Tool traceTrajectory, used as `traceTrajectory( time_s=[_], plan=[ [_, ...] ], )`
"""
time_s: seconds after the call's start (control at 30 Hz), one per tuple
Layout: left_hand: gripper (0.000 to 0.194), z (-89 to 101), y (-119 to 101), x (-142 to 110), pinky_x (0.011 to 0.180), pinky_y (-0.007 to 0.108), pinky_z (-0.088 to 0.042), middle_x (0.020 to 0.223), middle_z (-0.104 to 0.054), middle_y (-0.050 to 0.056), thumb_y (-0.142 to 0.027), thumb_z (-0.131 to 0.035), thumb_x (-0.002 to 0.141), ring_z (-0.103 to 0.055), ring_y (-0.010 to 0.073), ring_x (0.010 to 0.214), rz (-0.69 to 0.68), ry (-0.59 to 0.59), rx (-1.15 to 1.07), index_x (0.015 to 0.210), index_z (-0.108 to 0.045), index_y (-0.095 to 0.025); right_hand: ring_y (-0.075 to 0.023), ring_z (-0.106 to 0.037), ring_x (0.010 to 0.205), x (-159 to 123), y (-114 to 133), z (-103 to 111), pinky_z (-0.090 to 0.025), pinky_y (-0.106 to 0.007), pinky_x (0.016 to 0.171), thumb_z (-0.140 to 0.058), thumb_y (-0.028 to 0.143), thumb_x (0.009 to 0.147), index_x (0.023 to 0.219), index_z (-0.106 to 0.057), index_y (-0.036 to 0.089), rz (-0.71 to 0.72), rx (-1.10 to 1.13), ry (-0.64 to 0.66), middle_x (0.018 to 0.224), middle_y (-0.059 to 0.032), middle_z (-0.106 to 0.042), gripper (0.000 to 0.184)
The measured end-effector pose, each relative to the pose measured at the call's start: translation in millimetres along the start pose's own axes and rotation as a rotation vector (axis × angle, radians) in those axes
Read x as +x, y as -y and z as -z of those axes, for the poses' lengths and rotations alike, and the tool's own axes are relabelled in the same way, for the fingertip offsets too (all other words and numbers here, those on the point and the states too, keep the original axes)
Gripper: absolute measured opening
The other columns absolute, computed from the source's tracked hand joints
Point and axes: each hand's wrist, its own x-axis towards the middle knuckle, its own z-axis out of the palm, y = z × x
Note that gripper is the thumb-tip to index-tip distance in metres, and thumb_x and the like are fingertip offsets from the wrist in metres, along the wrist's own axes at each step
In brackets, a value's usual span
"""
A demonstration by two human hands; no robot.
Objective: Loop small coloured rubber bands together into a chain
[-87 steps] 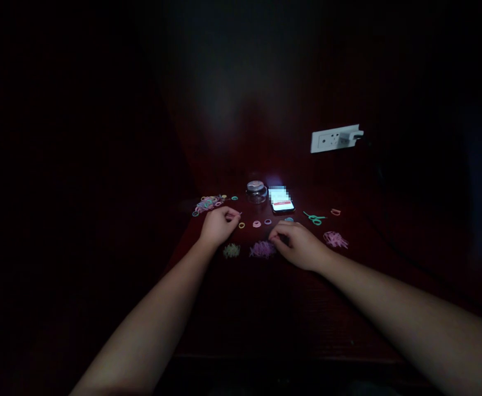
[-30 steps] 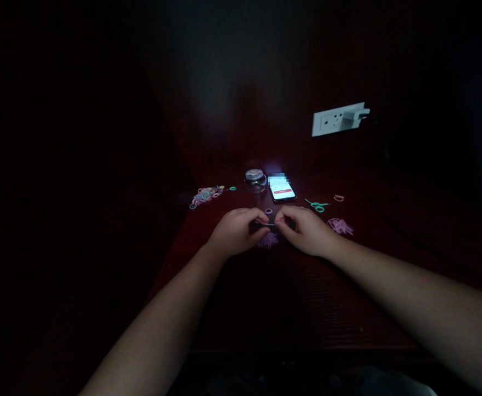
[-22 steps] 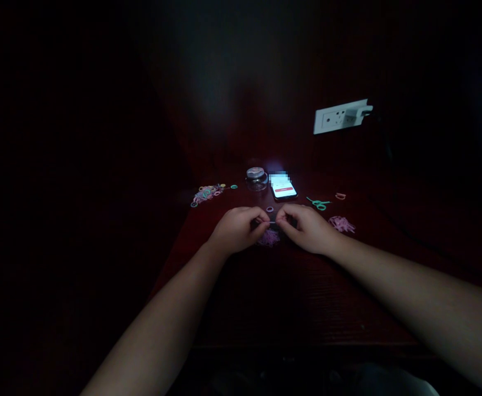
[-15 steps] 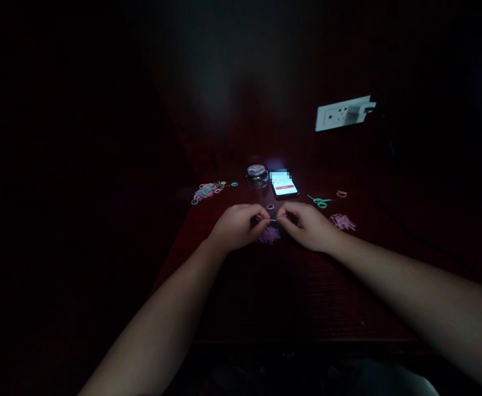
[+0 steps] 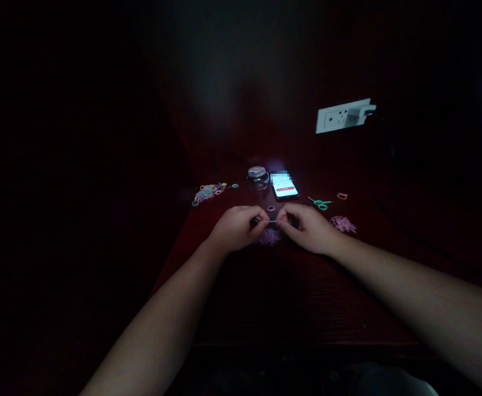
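Note:
The scene is very dark. My left hand (image 5: 237, 226) and my right hand (image 5: 306, 225) meet over a dark red table (image 5: 290, 291), fingertips pinched almost together. A thin pale item (image 5: 272, 221), perhaps a stretched rubber band, runs between the two pinches. Right under the fingertips lies a purple heap of small bands (image 5: 267, 237). One single purple ring (image 5: 271, 208) sits just beyond the hands.
A mixed heap of coloured bands (image 5: 208, 192) lies at the far left, a pink heap (image 5: 342, 223) at the right. A small glass jar (image 5: 258, 177) and a lit phone (image 5: 284, 188) stand behind. Small green scissors (image 5: 319, 203) lie nearby. A wall socket (image 5: 339, 116) holds a plug.
My hands came together from apart and pinched a thin item between them. Over the last second they have held nearly still; the view shifted slightly.

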Motion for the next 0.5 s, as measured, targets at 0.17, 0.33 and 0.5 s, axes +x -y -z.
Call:
traceTrajectory(
  time_s=[0.17,0.33,0.5],
  plan=[
    [0.012,0.8,-1.4,0.5,0.07,0.028,-0.048,0.082,-0.071,0.001,-0.024,-0.056,0.087,-0.065,0.014,0.074,-0.007,0.009,-0.002,0.087,-0.067,-0.02,-0.0128,-0.052,0.062,0.4,-0.9,-0.2,-0.039,-0.024,0.058,-0.055,0.017,0.083,0.077,-0.058,0.018,0.031,-0.007,0.014,0.069,-0.0001,-0.058,0.007],
    [0.013,1.6,-2.7,0.8,0.07,0.028,-0.048,0.083,-0.071,0.001,-0.024,-0.054,0.087,-0.065,0.0141,0.075,-0.012,0.026,-0.02,0.087,-0.066,-0.02,-0.013,-0.052,0.063,0.3,-1.2,-0.6,-0.039,-0.025,0.059,-0.054,0.016,0.083,0.076,-0.057,0.018,0.029,-0.005,0.01,0.069,-0.0001,-0.058,0.008],
    [0.01,0.6,-2.5,0.8,0.068,0.027,-0.048,0.081,-0.07,0.001,-0.023,-0.056,0.086,-0.064,0.0138,0.073,-0.009,0.036,-0.022,0.085,-0.065,-0.019,-0.0133,-0.051,0.064,0.7,-0.6,-0.6,-0.039,-0.025,0.06,-0.054,0.015,0.082,0.075,-0.056,0.018,0.042,0.0,-0.004,0.069,-0.0003,-0.057,0.008]
  ],
)
